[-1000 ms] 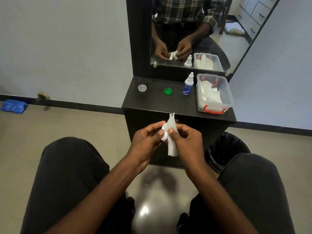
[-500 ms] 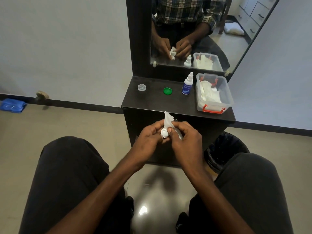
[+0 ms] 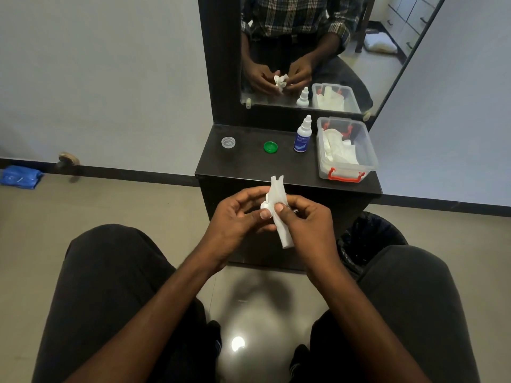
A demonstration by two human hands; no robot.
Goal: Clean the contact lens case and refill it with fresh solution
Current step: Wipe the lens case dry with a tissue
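In front of the dark cabinet, my left hand [image 3: 237, 217] pinches the small white contact lens case [image 3: 266, 206], mostly hidden by fingers and tissue. My right hand [image 3: 307, 219] presses a white tissue [image 3: 279, 211] against the case with its thumb; the tissue sticks up above and hangs down below my fingers. On the cabinet top [image 3: 249, 167] lie a clear cap [image 3: 228, 142] at the left and a green cap [image 3: 270, 147] in the middle. The white solution bottle [image 3: 302, 135] with a blue label stands upright to their right.
A clear plastic box [image 3: 345, 150] with red latches holds tissues at the cabinet's right end. A mirror [image 3: 304, 51] rises behind it. A black-lined bin [image 3: 370, 239] stands on the floor by my right knee. A blue object [image 3: 19, 176] lies by the left wall.
Both hands stay together in front of the cabinet and work the tissue around the case; the tissue's lower end hangs out below my fingers again, and its top end shifted.
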